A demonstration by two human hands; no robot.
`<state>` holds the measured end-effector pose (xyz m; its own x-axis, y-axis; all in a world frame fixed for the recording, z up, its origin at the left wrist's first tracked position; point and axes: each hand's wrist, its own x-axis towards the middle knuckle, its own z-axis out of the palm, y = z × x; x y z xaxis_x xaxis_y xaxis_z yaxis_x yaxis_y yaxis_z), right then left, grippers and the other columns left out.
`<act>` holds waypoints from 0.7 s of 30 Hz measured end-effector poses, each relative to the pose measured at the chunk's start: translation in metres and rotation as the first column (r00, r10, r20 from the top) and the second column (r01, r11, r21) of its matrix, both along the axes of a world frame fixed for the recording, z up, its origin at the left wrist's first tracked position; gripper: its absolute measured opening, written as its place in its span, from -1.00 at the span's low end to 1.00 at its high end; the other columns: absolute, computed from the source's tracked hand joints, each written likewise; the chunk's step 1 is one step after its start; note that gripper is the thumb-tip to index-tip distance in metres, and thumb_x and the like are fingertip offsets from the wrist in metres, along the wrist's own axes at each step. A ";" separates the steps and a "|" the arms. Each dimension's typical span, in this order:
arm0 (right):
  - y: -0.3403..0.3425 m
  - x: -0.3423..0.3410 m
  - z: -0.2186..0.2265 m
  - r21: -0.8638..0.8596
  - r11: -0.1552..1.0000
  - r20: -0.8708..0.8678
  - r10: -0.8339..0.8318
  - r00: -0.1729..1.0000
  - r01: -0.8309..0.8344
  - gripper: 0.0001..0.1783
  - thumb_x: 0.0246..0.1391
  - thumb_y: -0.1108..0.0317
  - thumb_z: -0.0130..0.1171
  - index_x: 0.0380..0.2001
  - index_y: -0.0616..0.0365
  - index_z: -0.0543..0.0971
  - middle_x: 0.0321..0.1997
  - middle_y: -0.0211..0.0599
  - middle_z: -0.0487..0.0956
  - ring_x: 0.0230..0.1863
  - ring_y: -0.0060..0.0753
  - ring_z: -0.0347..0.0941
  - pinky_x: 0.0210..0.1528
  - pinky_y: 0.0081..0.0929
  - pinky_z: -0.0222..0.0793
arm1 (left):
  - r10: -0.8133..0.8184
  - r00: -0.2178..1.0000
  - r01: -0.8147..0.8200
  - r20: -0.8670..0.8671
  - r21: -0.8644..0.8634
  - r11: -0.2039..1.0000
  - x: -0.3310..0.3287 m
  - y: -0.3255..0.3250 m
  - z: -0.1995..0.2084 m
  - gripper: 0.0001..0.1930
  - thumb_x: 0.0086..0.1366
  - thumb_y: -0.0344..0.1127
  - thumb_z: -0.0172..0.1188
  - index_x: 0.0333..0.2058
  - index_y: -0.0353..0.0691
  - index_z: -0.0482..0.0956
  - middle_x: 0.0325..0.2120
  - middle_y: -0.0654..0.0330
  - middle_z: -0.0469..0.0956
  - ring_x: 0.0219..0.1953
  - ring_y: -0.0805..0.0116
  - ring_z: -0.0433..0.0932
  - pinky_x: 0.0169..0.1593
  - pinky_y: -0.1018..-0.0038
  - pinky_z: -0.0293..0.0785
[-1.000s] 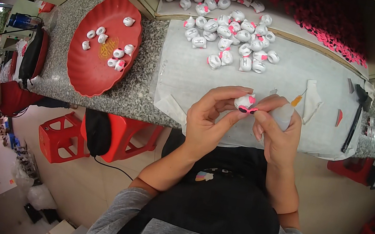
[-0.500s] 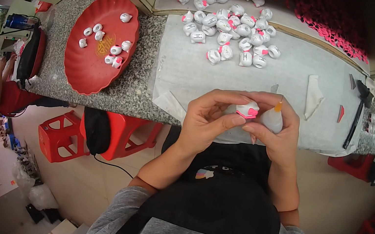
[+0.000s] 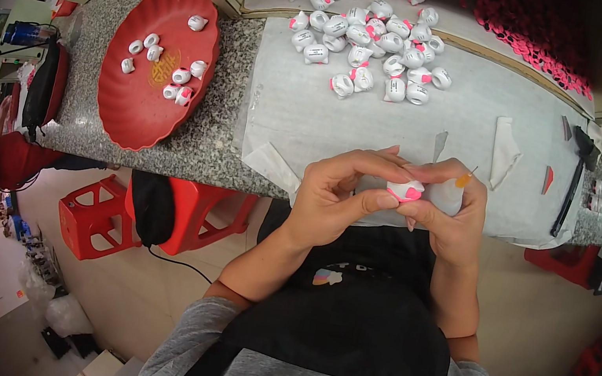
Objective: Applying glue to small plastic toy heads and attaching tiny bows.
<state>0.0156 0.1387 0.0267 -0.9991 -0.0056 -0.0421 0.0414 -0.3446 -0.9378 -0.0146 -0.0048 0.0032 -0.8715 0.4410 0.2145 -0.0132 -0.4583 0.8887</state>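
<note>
My left hand (image 3: pixel 324 201) pinches a small white figurine head (image 3: pixel 406 185) between thumb and fingers, over the near edge of the papered worktop. A bright pink bow shows on the figurine's front. In the curl of my right hand (image 3: pixel 463 229) lies a translucent squeeze bottle (image 3: pixel 445 197) with an orange needle tip, which leans up and to the right. The right thumb and fingertips also press against the figurine from its right side. On the white paper (image 3: pixel 343 127) beyond my hands, several similar white heads (image 3: pixel 394 90) with pink bows are heaped together.
A red scalloped tray (image 3: pixel 117 89) with several white heads stands at left on the granite counter. Many pink pieces (image 3: pixel 518 33) lie on the shelf at back right. A black tool (image 3: pixel 574 182) and a folded white cloth (image 3: pixel 505 150) lie at right. Red stools (image 3: pixel 93 217) stand below.
The bottle in my right hand has tipped to the right, its needle turning away from the figurine. My right thumb has come against the figurine, which has shifted slightly right and turned.
</note>
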 end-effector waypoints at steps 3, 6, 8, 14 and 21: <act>0.001 0.002 -0.002 0.000 1.000 0.014 0.000 1.000 0.000 -0.71 -0.33 0.51 0.22 -0.41 0.30 0.44 -0.58 -0.36 0.43 -0.67 -0.72 0.25 -0.69 -0.80 0.13 | 0.000 1.000 0.000 0.012 -0.012 1.000 0.000 0.000 0.000 -0.77 -0.04 -0.53 0.08 -0.32 -0.37 0.41 -0.34 0.08 0.44 -0.21 0.32 0.39 0.08 0.27 0.00; 0.001 0.001 0.000 0.001 1.000 0.014 0.019 1.000 -0.019 -0.72 -0.31 0.55 0.18 -0.39 0.30 0.44 -0.56 -0.34 0.44 -0.67 -0.72 0.25 -0.70 -0.81 0.14 | 0.036 0.999 -0.036 -0.017 -0.010 0.999 0.003 0.002 0.002 -0.77 -0.04 -0.56 0.07 -0.31 -0.37 0.40 -0.34 0.09 0.44 -0.21 0.33 0.39 0.08 0.27 0.00; -0.001 0.001 0.003 -0.014 1.000 0.026 0.018 1.000 -0.018 -0.72 -0.30 0.57 0.16 -0.38 0.31 0.43 -0.56 -0.34 0.45 -0.67 -0.72 0.26 -0.70 -0.82 0.15 | 0.067 0.997 -0.067 -0.023 -0.003 0.998 0.003 0.003 0.003 -0.77 -0.04 -0.57 0.06 -0.31 -0.37 0.40 -0.35 0.10 0.44 -0.22 0.34 0.39 0.08 0.26 0.01; -0.001 0.002 -0.002 -0.026 0.999 0.007 0.026 1.000 -0.026 -0.73 -0.28 0.58 0.11 -0.36 0.31 0.43 -0.57 -0.32 0.44 -0.67 -0.72 0.28 -0.70 -0.81 0.17 | 0.079 0.995 -0.079 -0.068 0.009 0.997 0.003 0.002 0.001 -0.75 -0.05 -0.57 0.07 -0.30 -0.35 0.41 -0.35 0.11 0.44 -0.22 0.35 0.39 0.08 0.23 -0.02; 0.000 0.003 -0.002 -0.070 0.994 0.031 0.086 0.996 -0.084 -0.73 -0.29 0.58 0.13 -0.38 0.34 0.42 -0.62 -0.32 0.41 -0.67 -0.68 0.28 -0.70 -0.79 0.18 | 0.003 1.000 -0.002 -0.015 0.044 0.999 0.001 -0.002 -0.003 -0.75 -0.09 -0.53 0.12 -0.34 -0.34 0.39 -0.34 0.07 0.43 -0.20 0.31 0.38 0.10 0.20 -0.07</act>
